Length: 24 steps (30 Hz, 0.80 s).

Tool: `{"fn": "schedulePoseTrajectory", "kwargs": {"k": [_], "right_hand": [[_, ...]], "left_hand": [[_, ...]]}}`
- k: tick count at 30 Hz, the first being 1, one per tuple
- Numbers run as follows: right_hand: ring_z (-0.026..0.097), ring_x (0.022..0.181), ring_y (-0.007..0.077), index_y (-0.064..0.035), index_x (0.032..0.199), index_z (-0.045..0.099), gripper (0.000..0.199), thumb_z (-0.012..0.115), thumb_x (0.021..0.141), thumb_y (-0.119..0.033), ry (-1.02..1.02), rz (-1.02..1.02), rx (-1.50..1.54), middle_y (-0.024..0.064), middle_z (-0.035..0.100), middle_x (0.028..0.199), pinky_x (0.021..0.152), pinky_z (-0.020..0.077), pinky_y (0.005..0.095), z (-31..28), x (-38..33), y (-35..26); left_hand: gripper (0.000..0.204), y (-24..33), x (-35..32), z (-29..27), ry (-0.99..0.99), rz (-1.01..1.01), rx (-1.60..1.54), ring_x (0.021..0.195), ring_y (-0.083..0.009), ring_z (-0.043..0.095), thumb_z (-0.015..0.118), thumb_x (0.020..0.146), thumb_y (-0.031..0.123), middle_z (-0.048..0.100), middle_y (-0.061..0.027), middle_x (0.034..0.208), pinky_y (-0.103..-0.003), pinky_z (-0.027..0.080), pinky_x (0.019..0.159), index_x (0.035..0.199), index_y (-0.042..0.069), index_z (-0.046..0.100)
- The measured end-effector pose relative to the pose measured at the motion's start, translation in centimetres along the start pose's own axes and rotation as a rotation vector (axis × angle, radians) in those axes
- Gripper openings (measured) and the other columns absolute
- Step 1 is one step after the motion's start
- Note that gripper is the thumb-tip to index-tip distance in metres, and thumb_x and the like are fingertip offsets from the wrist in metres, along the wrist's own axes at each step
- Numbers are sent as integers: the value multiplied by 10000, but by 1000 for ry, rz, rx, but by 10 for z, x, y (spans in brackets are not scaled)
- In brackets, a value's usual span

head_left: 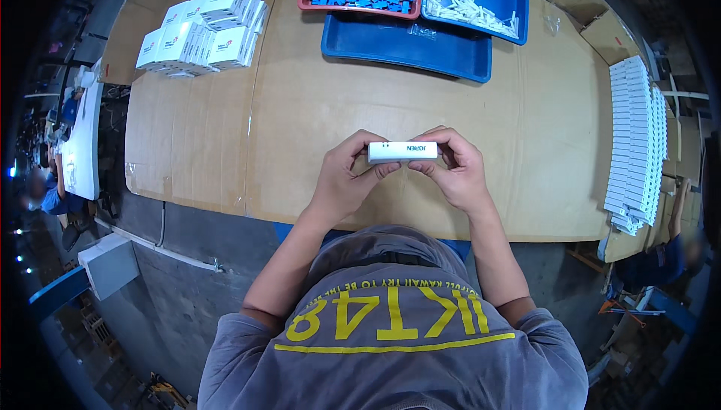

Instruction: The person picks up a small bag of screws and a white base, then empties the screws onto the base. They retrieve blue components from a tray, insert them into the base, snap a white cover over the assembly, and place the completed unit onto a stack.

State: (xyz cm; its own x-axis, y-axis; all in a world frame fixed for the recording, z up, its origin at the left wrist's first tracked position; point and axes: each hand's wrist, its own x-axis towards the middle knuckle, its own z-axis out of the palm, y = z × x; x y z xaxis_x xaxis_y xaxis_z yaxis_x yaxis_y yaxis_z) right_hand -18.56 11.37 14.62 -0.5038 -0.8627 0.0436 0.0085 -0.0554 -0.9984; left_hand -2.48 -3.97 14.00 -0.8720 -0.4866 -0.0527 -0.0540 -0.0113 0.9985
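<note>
Between my two hands, above the near part of the cardboard-covered table, is a small white box-shaped piece (402, 152) with dark print along the side that shows. Its long side runs left to right. My left hand (350, 172) pinches its left end, thumb below and fingers behind. At the other end my right hand (455, 167) grips it the same way, the fingertips partly hidden behind the piece. Both forearms reach up from the lower edge.
Stacked white boxes (180, 40) stand at the far left. A red tray (360, 10) of blue parts, a blue tray (518, 4) of white sticks and another blue tray (405, 53) lie at the back. Rows of white pieces (632, 140) line the right edge. People work at both sides.
</note>
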Motion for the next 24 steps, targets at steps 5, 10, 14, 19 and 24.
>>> {"fn": "schedulePoseTrajectory", "kwargs": {"k": [5,10,14,19,24], "right_hand": [[684,1102,198,25,1210,663,378,775,856,97,-66,33,-255,102,703,1113,960,563,319,-3,10,-23],[656,1103,144,8,1179,671,362,777,845,97,-86,83,203,30,671,1093,961,536,319,-5,6,-12],[646,1054,126,9,1132,668,329,789,840,101,-50,79,105,14,656,1074,939,525,293,1,5,-13],[628,969,110,20,1057,670,263,796,843,106,-104,84,-20,21,655,1039,880,521,278,0,5,-2],[652,971,121,22,1049,665,255,777,847,129,-47,56,-49,34,660,1027,899,546,286,1,1,7]], "left_hand": [[423,17,1,-8,-87,-91,231,1024,-119,661,847,860,18,711,-68,1040,-270,515,924,1236,-1,656],[451,37,1,2,82,38,-135,1036,-110,660,851,864,36,716,-52,1105,-260,524,901,1270,-3,660],[409,15,-4,3,40,-73,-166,1079,-138,672,832,887,46,714,-64,1177,-280,529,940,1260,0,671],[338,6,-6,0,-9,-42,-186,1048,-131,696,803,913,27,720,-68,1130,-268,569,905,1217,-30,669],[329,6,1,-7,-53,-34,-58,1091,-136,683,799,914,22,716,-76,1136,-278,552,948,1210,-27,665]]}}
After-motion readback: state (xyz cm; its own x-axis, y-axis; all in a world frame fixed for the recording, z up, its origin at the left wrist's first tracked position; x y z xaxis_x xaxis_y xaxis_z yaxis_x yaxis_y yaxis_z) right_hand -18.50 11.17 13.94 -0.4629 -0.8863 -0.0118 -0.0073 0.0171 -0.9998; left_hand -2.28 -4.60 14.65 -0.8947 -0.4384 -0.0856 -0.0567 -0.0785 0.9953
